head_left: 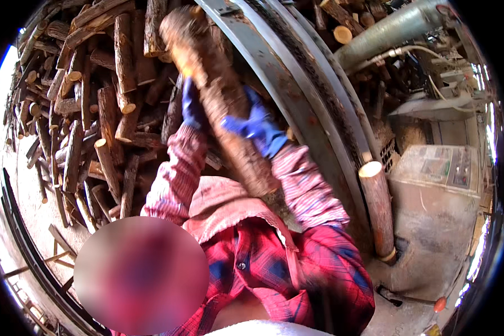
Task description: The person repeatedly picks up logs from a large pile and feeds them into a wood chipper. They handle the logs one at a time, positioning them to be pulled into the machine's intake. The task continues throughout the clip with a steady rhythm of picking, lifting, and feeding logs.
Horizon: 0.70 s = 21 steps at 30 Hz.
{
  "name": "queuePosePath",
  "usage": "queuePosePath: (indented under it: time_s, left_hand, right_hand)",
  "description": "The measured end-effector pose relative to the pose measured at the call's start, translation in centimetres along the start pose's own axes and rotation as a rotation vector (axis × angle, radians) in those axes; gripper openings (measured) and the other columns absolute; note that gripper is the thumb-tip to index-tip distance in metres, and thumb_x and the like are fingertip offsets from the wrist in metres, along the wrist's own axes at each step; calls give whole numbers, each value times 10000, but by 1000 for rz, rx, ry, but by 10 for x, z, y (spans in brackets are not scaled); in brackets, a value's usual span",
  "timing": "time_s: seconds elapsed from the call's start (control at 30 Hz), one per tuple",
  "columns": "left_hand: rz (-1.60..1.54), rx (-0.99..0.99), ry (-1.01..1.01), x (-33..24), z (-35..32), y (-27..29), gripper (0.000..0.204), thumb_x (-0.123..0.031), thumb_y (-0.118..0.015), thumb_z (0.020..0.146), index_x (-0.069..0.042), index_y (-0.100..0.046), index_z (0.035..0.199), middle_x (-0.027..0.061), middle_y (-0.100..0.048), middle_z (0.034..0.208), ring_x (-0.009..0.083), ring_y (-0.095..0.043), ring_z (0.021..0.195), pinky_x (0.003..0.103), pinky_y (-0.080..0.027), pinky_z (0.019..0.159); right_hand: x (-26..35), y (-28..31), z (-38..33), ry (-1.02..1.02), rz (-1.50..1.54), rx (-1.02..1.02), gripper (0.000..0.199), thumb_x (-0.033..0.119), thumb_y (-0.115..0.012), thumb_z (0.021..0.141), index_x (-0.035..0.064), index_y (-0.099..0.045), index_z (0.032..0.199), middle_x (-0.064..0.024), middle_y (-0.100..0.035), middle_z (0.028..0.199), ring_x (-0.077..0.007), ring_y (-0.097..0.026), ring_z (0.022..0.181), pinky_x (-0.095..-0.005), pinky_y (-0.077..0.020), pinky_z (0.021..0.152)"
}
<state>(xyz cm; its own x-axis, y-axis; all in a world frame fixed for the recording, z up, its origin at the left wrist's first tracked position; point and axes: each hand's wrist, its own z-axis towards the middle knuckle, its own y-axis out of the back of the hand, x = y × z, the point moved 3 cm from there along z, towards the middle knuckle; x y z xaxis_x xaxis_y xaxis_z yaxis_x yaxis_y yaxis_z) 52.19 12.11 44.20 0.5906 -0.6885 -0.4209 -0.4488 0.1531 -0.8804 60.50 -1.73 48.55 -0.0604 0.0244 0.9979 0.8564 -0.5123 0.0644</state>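
Filling left: log pile (pixel 101 112); metal rails (pixel 271 67) alongside; dusty floor (pixel 420 288) right. Left hand (pixel 192 106), right hand (pixel 259 127) curled round thick log (pixel 221 92).

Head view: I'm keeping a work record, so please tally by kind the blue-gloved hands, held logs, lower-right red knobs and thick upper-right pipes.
Left hand and right hand, blue-gloved: 2
Held log: 1
Red knob: 1
Thick pipe: 1
Total: 5

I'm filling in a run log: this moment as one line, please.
left hand: gripping thick log; right hand: gripping same log; left: log pile; right: metal rails
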Motion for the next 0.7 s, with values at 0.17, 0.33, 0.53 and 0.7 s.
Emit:
queuePosePath:
  time_s: [0.17,0.33,0.53,0.7]
  left_hand:
    - [505,436,79,71,-32,-170,634,-529,-535,892,-31,-496,1282,91,-583,1145,230,-572,1002,366,-471,881]
    - [908,620,-156,74,-40,-205,635,-458,-614,872,-22,-471,1310,77,-581,1173,182,-568,1026,272,-460,846]
    - [1187,251,-4,-25,-50,45,484,-367,-579,898,-12,-560,1226,59,-581,1056,144,-513,960,272,-415,851]
    - [1256,-474,330,-118,-115,249,385,-424,-658,839,-106,-604,1049,-42,-487,670,63,-355,505,230,-289,438]
  right_hand:
    - [114,156,-64,113,-281,-99,885,290,-812,691,36,-354,1404,-109,-472,1322,-217,-452,1191,-345,-346,1050]
    - [133,284,-99,175,-675,-129,921,311,-802,688,28,-321,1420,-138,-463,1345,-240,-451,1222,-359,-347,1048]
    - [33,357,-149,2,-1192,-113,1005,405,-795,665,56,-265,1444,-231,-486,1322,-351,-507,1199,-406,-416,995]
    - [59,322,-136,-79,-1275,-165,961,379,-775,700,19,-270,1434,-233,-430,1375,-357,-444,1255,-428,-361,1045]
